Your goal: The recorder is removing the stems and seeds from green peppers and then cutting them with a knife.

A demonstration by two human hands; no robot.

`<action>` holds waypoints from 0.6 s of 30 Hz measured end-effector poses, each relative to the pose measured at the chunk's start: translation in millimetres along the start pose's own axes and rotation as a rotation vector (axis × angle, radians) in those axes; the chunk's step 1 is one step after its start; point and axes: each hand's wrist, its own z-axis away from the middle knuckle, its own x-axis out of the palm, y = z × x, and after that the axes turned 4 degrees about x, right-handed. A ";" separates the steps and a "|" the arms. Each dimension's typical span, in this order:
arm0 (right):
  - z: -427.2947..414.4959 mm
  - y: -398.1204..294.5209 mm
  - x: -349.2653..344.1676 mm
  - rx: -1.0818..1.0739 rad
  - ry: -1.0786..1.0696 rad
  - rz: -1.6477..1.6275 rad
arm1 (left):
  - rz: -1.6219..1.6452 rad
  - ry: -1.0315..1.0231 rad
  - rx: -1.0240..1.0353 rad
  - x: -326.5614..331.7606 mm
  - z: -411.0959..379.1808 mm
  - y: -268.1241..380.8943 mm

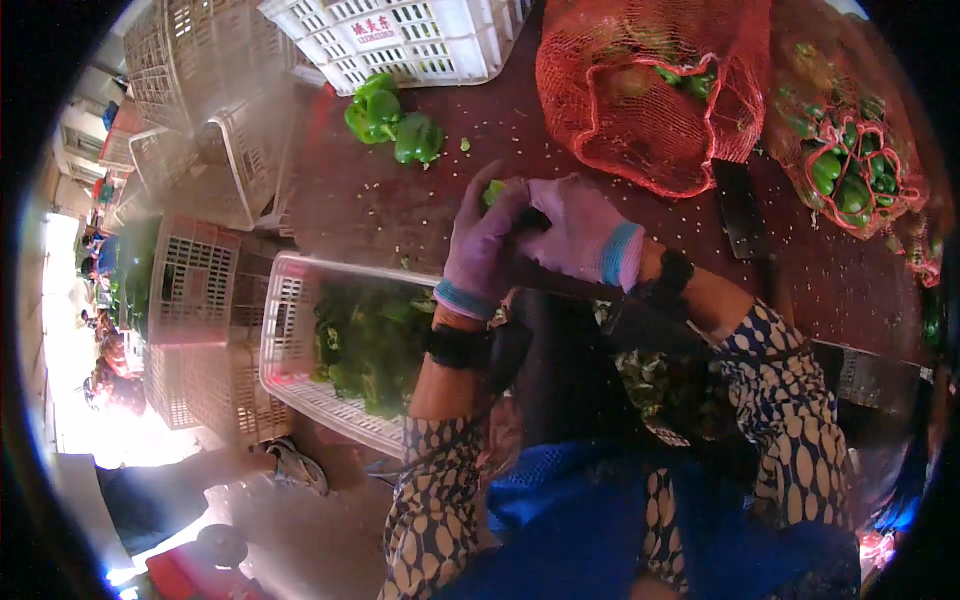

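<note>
My left hand (480, 236), in a pink-purple knit glove with a blue cuff, holds a green bell pepper piece (493, 193); the glove hides most of it. Against it works my right hand (579, 225), gloved alike, its fingers curled in to meet the left. What the right fingertips hold is hidden. Beyond the hands, green bell peppers (417, 139) lie on the dark red tabletop (480, 120). Below my left hand stands a white plastic crate (289, 322) with green pepper pieces (367, 337) in it.
A red mesh sack (645, 142) lies open at the back right, with a cleaver (739, 210) beside it. Further right is another mesh sack of peppers (847, 172). A white crate (420, 45) stands at the back; stacked crates (195, 277) and a person's shoe (296, 465) are at left.
</note>
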 end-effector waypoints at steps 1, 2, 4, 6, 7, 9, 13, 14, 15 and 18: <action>4.2 1.5 -2.1 0.017 -0.024 -0.037 | 0.031 -0.031 -0.021 0.1 1.2 -3.8; 8.8 2.4 -4.3 0.035 -0.049 -0.074 | 0.062 -0.062 -0.041 -0.6 2.1 -7.1; 15.5 3.0 -6.3 0.043 -0.094 -0.210 | 0.102 -0.138 -0.049 -1.9 6.4 -9.0; 19.4 1.6 -12.0 0.037 -0.127 -0.398 | 0.130 -0.243 -0.035 -1.1 6.2 -11.8; 22.8 -2.2 -17.7 0.107 -0.146 -0.446 | 0.025 -0.257 0.000 3.0 5.2 -11.0; 28.7 -11.2 -29.7 0.243 -0.194 -0.549 | -0.189 -0.276 0.069 9.6 4.8 -8.4; 33.6 -3.0 -34.6 0.285 -0.237 -0.659 | -0.290 -0.302 0.023 15.0 7.3 -10.9; 33.8 4.7 -31.1 0.253 -0.222 -0.618 | -0.091 -0.291 -0.062 18.0 7.8 -12.1; 33.6 6.9 -29.1 0.221 -0.214 -0.575 | 0.110 -0.270 -0.145 18.9 8.2 -14.0; 41.1 6.2 -31.8 0.267 -0.243 -0.574 | 0.048 -0.295 -0.174 19.3 9.3 -15.7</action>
